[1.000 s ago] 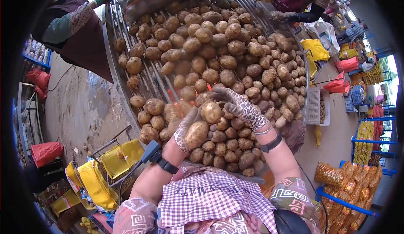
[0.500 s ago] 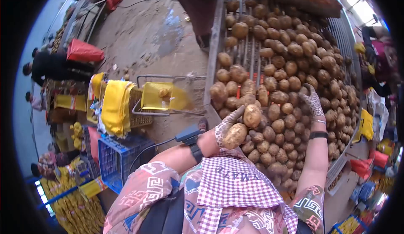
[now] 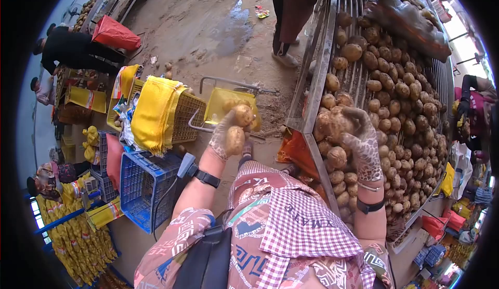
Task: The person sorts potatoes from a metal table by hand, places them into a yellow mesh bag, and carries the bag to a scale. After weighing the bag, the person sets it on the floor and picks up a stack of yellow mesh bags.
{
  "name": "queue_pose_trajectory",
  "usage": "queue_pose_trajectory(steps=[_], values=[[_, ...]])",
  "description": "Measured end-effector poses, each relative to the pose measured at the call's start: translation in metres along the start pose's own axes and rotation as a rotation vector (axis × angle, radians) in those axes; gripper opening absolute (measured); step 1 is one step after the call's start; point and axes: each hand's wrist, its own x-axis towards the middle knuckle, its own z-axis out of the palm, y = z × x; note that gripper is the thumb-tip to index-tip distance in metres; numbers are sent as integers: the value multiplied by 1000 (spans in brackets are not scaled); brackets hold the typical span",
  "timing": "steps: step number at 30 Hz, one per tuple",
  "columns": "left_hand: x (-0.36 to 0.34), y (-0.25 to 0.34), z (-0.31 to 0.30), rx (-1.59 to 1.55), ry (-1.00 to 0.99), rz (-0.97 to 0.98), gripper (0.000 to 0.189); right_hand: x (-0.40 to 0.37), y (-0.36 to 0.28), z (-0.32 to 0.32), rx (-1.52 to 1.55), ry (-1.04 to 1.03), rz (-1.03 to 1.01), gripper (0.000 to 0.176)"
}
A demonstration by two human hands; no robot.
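My left hand (image 3: 219, 139), in a spotted glove, is closed around two potatoes, the upper potato (image 3: 243, 116) and the lower potato (image 3: 235, 141). It is over the near side of a yellow mesh bag (image 3: 215, 107) hung on a metal frame (image 3: 244, 85), with other potatoes visible behind the hand. At the left edge of the slatted sorting table, my right hand (image 3: 364, 151), gloved too, curls its fingers round a large, dirt-covered potato (image 3: 332, 124). Many loose potatoes (image 3: 410, 117) cover the slats beneath and beyond it.
A yellow crate draped with yellow bags (image 3: 156, 112) stands left of the frame, and a blue crate (image 3: 140, 185) is nearer me. Someone in dark trousers (image 3: 283, 18) stands at the table's far end, beside a filled bag (image 3: 410, 26). Other people work at both sides.
My left hand has moved left from the table to the yellow bag with its two potatoes. My right hand has moved left across the pile and now grips a large potato. My view has turned left.
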Motion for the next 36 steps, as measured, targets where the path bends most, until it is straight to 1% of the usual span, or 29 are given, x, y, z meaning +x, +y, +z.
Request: queue_pose_trajectory(steps=[2,3,5,6,7,9,11,12,13,14,15,16,17,18,19,20,21,22,23,24,25,27,28,29,31,32,33,34,36], values=[[-2,40,14,262,213,87,49,29,12,71,-30,-138,62,53],[1,55,10,255,210,68,49,44,28,98,-72,-182,96,54],[10,75,1,649,361,132,47,75,67,142,-381,-248,103,59],[13,81,2,709,485,86,48,86,98,159,-582,-256,27,61],[13,88,-4,700,484,81,48,93,121,171,-778,-266,-54,63],[14,103,-22,748,656,-3,59,99,130,183,-725,-307,33,62],[3,115,-58,753,629,34,57,87,132,175,-343,-260,233,59],[-3,120,-66,750,635,83,55,80,122,165,-316,-272,301,56],[-5,124,-74,746,634,135,53,71,113,149,-431,-225,304,48],[-5,129,-102,743,678,197,47,61,96,135,-575,-130,203,39],[-9,132,-109,764,734,230,43,49,86,117,-492,17,175,32],[-8,137,-138,848,701,319,38,38,84,93,-531,207,131,31],[-18,133,-112,847,774,288,35,30,47,87,-271,366,211,28],[-16,134,-132,910,745,349,34,20,43,61,-350,497,104,26],[-7,144,-172,1000,739,310,36,5,43,24,-444,645,-10,24],[-3,134,-147,974,791,332,37,-11,53,-14,-503,794,23,24],[6,133,-157,939,708,327,37,-24,55,-44,-551,945,53,24],[14,139,-179,1117,704,286,37,-31,36,-54,-603,1045,95,26],[22,144,-194,1241,710,282,37,-44,53,-91,-633,1110,51,30],[28,148,-198,1531,733,280,38,-54,56,-121,-749,1179,167,36],[28,147,-180,1739,774,210,43,-72,100,-189,-627,1225,82,35],[21,124,-111,1921,893,168,50,-69,42,-174,-963,1291,238,39],[26,134,-131,2082,909,121,51,-78,62,-213,-1081,1258,214,40],[26,134,-132,2097,900,113,51,-74,52,-227,-902,1256,295,41],[28,135,-136,1995,892,105,51,-68,63,-266,-766,1198,291,45],[30,138,-155,1884,887,182,51,-57,66,-280,-736,1195,402,49],[30,130,-155,1893,892,181,51,-43,70,-293,-703,1185,513,53],[29,125,-154,1916,907,202,52,-33,78,-307,-637,1176,573,73],[24,117,-148,2093,964,224,52,-1,76,-311,-630,1209,627,79]])
